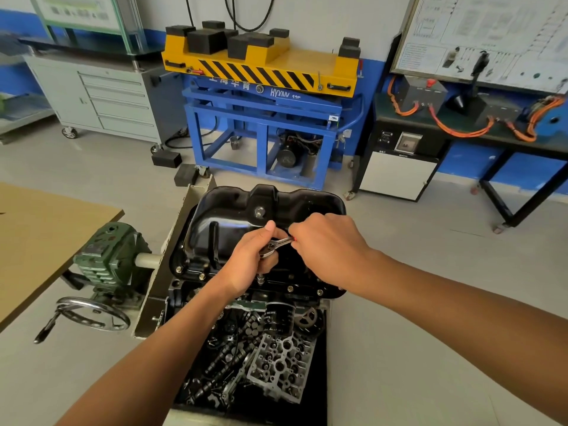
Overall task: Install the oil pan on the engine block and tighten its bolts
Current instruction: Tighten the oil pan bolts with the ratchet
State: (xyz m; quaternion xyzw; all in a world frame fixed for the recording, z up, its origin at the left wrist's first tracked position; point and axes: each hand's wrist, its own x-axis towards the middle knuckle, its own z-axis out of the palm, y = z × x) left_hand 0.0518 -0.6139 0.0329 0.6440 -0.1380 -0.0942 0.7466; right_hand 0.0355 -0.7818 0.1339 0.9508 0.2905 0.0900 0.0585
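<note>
Grey workshop floor surrounds the engine stand, with a wooden benchtop at nine o'clock of the view. Beside it, at eight o'clock of the oil pan, sit the stand's green gearbox and handwheel. If that drive has any play, a hard pull on the wrench could probably rock the engine block. The black oil pan lies sump-up on the block at the centre, with flange bolts showing along its near edge. The left hand curls round the head of the ratchet wrench, thumb raised. It steadies a socket extension that drops to the flange at six o'clock of the pan, but whether the socket sits square on a bolt head is hidden. The right hand, at three o'clock of the left, closes on the wrench handle. A tilted extension could slip and round the bolt head, or throw the knuckles against the pan wall. Pulling this bolt fully tight before the rest are snug could seat the flange unevenly and let it leak. A bolt knocked loose would likely fall among the camshafts and cylinder head at six o'clock, where it would be hard to find.
</note>
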